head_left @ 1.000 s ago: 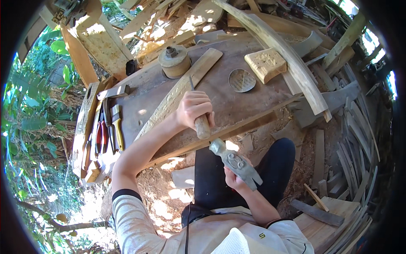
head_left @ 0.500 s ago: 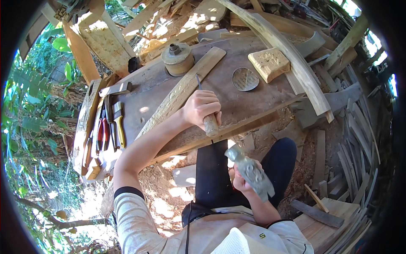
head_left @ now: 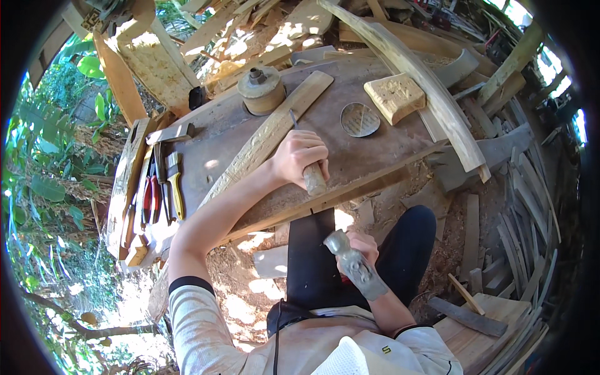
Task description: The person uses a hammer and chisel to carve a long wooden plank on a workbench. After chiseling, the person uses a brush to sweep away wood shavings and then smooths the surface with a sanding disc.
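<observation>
Your bench (head_left: 390, 140) is the biggest thing here, running across in front of your knees. The long board (head_left: 253, 156) lies slantwise on it, chip marks on its face, partly behind your left forearm. Drum (head_left: 261, 90) just beside the board's far stretch; block (head_left: 395, 98) off to the right. Your right hand (head_left: 362, 245) is clenched on the hammer (head_left: 357, 269), raised over your lap, apart from the chisel (head_left: 314, 179); most of its handle is hidden. Your left hand (head_left: 300, 156) is wrapped tight round the chisel, butt toward you, blade tip at the board; can't tell if it touches. Looks like chiselling, between blows. The next move calls for a steady chisel, tip seated, and the hammer face square to the butt, clear of your knuckles.
</observation>
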### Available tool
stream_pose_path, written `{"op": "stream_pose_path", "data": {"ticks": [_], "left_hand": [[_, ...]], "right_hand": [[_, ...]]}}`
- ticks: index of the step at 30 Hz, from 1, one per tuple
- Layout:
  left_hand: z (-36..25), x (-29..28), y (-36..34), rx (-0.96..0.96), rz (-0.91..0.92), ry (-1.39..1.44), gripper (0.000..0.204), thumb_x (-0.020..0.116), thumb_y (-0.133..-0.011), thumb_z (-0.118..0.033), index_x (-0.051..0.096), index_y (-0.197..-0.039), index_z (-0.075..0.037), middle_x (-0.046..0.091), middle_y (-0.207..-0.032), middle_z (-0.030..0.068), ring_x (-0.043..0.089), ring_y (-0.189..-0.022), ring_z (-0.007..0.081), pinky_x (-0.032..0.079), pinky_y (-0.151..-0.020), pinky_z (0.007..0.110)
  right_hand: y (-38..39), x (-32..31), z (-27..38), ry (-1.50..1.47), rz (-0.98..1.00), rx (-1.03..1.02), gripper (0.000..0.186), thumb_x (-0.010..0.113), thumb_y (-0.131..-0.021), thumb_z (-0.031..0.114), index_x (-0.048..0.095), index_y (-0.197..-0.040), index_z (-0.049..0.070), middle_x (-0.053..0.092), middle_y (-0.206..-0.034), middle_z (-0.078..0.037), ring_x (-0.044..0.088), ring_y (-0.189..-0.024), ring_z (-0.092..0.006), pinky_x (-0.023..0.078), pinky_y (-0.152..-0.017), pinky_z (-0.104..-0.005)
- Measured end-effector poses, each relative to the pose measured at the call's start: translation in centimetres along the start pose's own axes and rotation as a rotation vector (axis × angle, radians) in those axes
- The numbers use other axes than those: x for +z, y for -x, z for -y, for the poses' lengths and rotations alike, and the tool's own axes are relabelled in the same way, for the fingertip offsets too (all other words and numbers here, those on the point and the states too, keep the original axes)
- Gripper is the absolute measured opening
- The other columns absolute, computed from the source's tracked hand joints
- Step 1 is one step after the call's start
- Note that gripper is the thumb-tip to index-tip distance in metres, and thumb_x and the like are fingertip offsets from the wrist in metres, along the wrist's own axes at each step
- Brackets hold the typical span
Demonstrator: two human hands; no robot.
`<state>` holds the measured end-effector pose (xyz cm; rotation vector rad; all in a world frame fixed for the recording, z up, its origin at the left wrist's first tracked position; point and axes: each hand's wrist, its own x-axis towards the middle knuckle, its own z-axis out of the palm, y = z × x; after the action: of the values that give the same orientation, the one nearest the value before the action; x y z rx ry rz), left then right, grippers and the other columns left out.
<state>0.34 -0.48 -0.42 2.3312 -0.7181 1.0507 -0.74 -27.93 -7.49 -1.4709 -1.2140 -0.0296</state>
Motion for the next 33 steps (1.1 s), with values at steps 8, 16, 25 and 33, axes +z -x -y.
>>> {"op": "stream_pose_path", "data": {"ticks": [8, 16, 25, 33], "left_hand": [[0.5, 0.1, -0.7, 0.021, 0.07, 0.021, 0.03, 0.077, -0.059, -0.027, 0.052, -0.06, -0.012, 0.056, -0.058, 0.0028, 0.056, -0.052, 0.0268, 0.046, -0.051, 0.037], [0.2, 0.9, -1.3, 0.021, 0.024, 0.087, 0.025, 0.067, -0.061, 0.0, 0.043, -0.06, -0.007, 0.044, -0.055, 0.0072, 0.045, -0.047, 0.0289, 0.038, -0.046, 0.038], [-1.6, 0.5, -1.6, -0.053, 0.022, 0.033, 0.025, 0.068, -0.059, -0.002, 0.043, -0.058, -0.006, 0.046, -0.054, 0.008, 0.047, -0.048, 0.0299, 0.038, -0.046, 0.039], [-1.4, 0.9, -3.5, -0.262, 0.125, -0.073, 0.02, 0.067, -0.062, -0.015, 0.048, -0.058, -0.008, 0.049, -0.051, 0.0083, 0.051, -0.045, 0.0289, 0.043, -0.046, 0.039]], "right_hand": [[0.0, 0.4, -0.5, 0.135, -0.046, 0.082, 0.01, 0.067, -0.088, 0.013, 0.067, -0.091, 0.003, 0.066, -0.088, -0.012, 0.066, -0.078, -0.0304, 0.053, -0.071, -0.0372], [-1.2, -0.3, 0.5, 0.149, -0.071, -0.102, 0.021, 0.075, -0.08, 0.009, 0.063, -0.097, 0.002, 0.064, -0.077, -0.01, 0.063, -0.062, -0.0221, 0.049, -0.057, -0.0338], [1.6, -2.1, 1.1, 0.038, -0.024, -0.003, 0.026, 0.073, -0.083, 0.007, 0.064, -0.107, 0.003, 0.069, -0.081, -0.01, 0.069, -0.067, -0.0274, 0.053, -0.059, -0.0334], [2.5, -3.7, 1.4, -0.036, -0.127, 0.186, 0.008, 0.067, -0.088, 0.005, 0.069, -0.095, 0.001, 0.068, -0.08, -0.011, 0.066, -0.063, -0.024, 0.051, -0.057, -0.0339]]}}
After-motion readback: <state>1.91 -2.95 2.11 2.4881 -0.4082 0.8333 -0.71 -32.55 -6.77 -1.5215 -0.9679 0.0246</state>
